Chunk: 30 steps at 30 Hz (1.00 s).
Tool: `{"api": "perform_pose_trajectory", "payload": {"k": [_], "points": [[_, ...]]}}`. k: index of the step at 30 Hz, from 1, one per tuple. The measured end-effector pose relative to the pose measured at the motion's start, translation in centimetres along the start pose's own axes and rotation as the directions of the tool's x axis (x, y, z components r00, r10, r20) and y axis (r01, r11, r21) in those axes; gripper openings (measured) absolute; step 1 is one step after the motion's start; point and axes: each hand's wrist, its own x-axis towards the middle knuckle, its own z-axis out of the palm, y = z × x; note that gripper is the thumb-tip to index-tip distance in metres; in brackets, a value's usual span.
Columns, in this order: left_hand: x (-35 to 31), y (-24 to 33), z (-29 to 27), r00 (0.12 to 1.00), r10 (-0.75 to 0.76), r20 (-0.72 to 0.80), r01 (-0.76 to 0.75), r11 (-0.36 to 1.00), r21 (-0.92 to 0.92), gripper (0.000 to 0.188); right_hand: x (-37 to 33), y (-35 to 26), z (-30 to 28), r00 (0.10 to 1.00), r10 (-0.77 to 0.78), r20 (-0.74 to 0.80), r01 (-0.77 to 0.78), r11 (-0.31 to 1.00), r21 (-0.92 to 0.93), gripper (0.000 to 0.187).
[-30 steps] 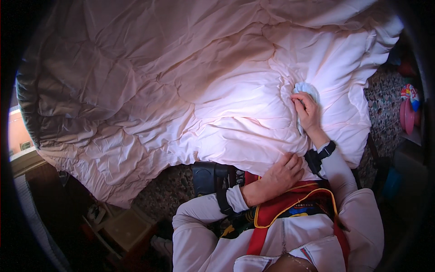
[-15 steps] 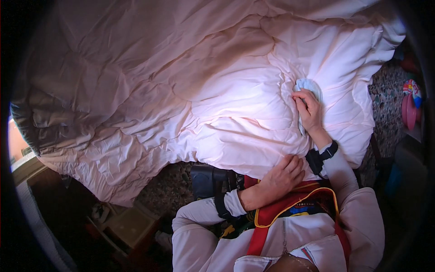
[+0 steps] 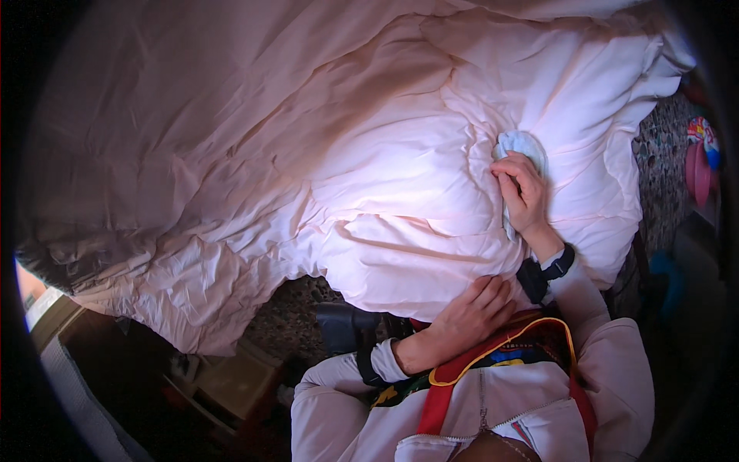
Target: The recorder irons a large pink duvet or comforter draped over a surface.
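A large pale pink comforter [image 3: 385, 185] spreads in rumpled folds before me, with its near edge at my lap. On its right part lies a pale blue cloth [image 3: 524, 145]. My right hand [image 3: 525, 199] is closed over this cloth, thumb and forefinger drawn together at the cloth's left side; the other fingers are curled and partly hidden. Closer to me, my left hand [image 3: 479, 312] bends its fingers onto the comforter's near edge and grips the fabric there. Its thumb is out of sight.
Speckled floor [image 3: 658, 154] shows at the right, with a pink object [image 3: 698, 173] beside a colourful bundle [image 3: 703, 135]. A curved blue thing [image 3: 667, 281] stands in shadow below. A dark boxy object [image 3: 344, 327] is left of my lap, and a beige box-like thing [image 3: 235, 385] sits at the lower left.
The comforter's folds have shifted slightly left around my right hand. My left hand has moved a little down and left. Both hands keep nearly the same hold.
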Motion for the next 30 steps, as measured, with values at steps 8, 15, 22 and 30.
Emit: {"api": "perform_pose_trajectory", "payload": {"k": [8,15,22,30], "points": [[0.04,-0.28,0.25,0.998,-0.012,-0.061,0.009,0.999,-0.044,0.045,0.07,-0.08,-0.05,1.000,0.019,0.003,-0.019,1.000,0.018,0.009],[-0.03,-0.27,0.14,0.997,-0.024,-0.075,0.019,0.998,-0.062,0.045,0.12,0.03,-0.02,1.000,0.024,0.002,-0.024,1.000,0.016,0.010],[0.01,-0.33,-0.10,0.999,-0.006,-0.048,0.004,0.999,-0.045,0.044,0.04,0.18,-0.05,1.000,0.016,0.008,-0.016,1.000,0.004,0.011],[-0.05,-0.12,0.10,0.999,-0.015,-0.044,0.013,0.999,-0.050,0.043,0.03,0.03,-0.07,1.000,0.013,0.008,-0.013,1.000,-0.012,0.011]]}}
